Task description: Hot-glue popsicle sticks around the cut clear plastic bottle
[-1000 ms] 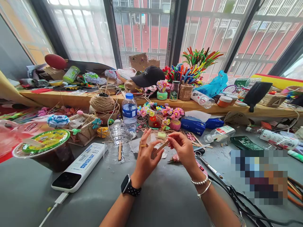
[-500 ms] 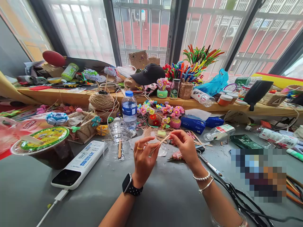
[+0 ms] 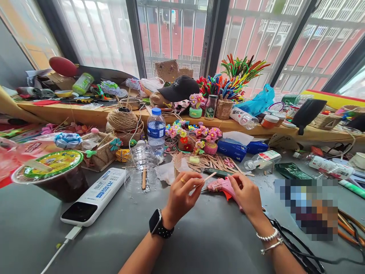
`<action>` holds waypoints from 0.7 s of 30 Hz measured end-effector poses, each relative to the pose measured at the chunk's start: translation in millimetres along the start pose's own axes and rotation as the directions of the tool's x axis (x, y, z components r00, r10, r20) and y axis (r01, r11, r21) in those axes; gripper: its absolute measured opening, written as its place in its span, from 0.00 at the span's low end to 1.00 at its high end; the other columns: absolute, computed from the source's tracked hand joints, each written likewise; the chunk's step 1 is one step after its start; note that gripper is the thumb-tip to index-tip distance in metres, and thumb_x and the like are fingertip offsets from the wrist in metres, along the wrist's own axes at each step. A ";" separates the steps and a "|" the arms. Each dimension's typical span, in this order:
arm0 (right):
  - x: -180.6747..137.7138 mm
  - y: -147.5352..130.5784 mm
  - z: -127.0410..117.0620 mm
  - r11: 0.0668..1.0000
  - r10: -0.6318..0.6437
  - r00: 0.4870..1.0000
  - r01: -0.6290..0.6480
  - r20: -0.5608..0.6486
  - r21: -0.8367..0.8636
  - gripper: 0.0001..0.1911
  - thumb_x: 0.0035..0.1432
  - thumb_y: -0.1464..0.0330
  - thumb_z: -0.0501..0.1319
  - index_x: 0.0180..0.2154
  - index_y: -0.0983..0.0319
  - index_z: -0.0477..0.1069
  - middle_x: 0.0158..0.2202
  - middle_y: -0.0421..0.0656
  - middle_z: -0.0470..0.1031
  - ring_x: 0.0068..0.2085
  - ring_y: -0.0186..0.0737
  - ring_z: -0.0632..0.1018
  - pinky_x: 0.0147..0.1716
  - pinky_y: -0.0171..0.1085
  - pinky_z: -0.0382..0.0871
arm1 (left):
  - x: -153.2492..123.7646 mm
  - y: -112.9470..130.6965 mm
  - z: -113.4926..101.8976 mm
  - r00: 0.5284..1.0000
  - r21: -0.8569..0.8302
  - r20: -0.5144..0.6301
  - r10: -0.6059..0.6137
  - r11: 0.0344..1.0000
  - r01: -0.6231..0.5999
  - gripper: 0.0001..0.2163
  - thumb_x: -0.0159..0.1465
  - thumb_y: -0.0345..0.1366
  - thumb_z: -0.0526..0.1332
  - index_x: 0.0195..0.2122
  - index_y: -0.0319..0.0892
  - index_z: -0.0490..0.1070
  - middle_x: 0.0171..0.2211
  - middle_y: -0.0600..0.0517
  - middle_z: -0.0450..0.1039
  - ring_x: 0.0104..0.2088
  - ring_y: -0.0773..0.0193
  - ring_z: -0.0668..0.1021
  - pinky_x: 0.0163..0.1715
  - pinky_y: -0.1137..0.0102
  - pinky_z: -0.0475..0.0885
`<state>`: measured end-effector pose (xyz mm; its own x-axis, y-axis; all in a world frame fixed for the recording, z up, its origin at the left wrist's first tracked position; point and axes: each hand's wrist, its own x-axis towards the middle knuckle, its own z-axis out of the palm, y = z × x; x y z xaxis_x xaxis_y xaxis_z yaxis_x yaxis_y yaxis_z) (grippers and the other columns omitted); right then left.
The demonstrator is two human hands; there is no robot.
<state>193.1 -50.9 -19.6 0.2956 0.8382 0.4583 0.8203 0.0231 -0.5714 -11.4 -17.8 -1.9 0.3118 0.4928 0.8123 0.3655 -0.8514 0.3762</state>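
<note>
Landmark: water bottle (image 3: 156,131), blue cap and blue label, standing upright on the grey table (image 3: 199,239).
Left hand (image 3: 181,194): in front of the water bottle and a little right of it; fingers curled in, thumb and forefinger pinching the near end of a wooden stick (image 3: 207,178) (gold ring on one finger, black watch (image 3: 157,224) on the wrist).
Wooden stick: thin and pale, slanting up and to the right from the pinch, its far end free above the gun's nose.
Right hand (image 3: 248,195): further right of the water bottle, closed round the handle of a pink glue gun (image 3: 219,185).
Pink glue gun: low over the table, nozzle pointing left toward the left hand.
Writing, water bottle: white print on the label, too small to read.
Writing, power bank (image 3: 95,196): left-front of the water bottle, white case with large blue characters, cable plugged in.
Writing, black cap (image 3: 179,88): behind the water bottle on the sill, with a small white mark that is not legible.
</note>
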 end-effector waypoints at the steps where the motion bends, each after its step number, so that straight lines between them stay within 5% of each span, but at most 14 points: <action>1: -2.6 2.4 -0.2 0.997 -0.008 1.000 0.008 -0.004 -0.076 0.16 0.53 0.56 0.49 0.27 0.61 0.65 0.27 0.42 0.69 0.30 0.37 0.69 0.30 0.37 0.61 | -0.3 -0.7 0.2 0.999 -0.013 0.032 0.001 1.000 -0.001 0.06 0.55 0.27 0.56 0.33 0.44 0.67 0.31 0.52 0.71 0.33 0.66 0.71 0.34 0.70 0.67; 10: -20.9 8.0 13.7 0.918 0.072 0.988 -0.011 0.140 -0.397 0.21 0.47 0.56 0.55 0.37 0.65 0.62 0.35 0.50 0.67 0.38 0.48 0.68 0.35 0.41 0.62 | 2.3 0.0 -1.7 0.953 -0.042 0.292 -0.075 0.995 0.091 0.09 0.59 0.33 0.52 0.38 0.43 0.69 0.27 0.51 0.72 0.29 0.66 0.72 0.31 0.72 0.66; 21: -14.3 -0.7 7.6 0.892 0.193 0.963 -0.093 0.187 -0.442 0.14 0.47 0.60 0.52 0.34 0.63 0.60 0.34 0.45 0.68 0.35 0.43 0.70 0.32 0.37 0.60 | 3.8 2.6 -0.8 0.772 -0.064 0.617 -0.153 0.968 0.243 0.10 0.56 0.40 0.57 0.26 0.39 0.71 0.22 0.53 0.72 0.24 0.71 0.71 0.24 0.78 0.62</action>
<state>184.6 -58.7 -30.9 0.3512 0.9138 0.2042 0.9209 -0.2977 -0.2517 -10.0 -18.3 2.5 0.7261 0.6212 0.2946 0.3730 -0.7159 0.5902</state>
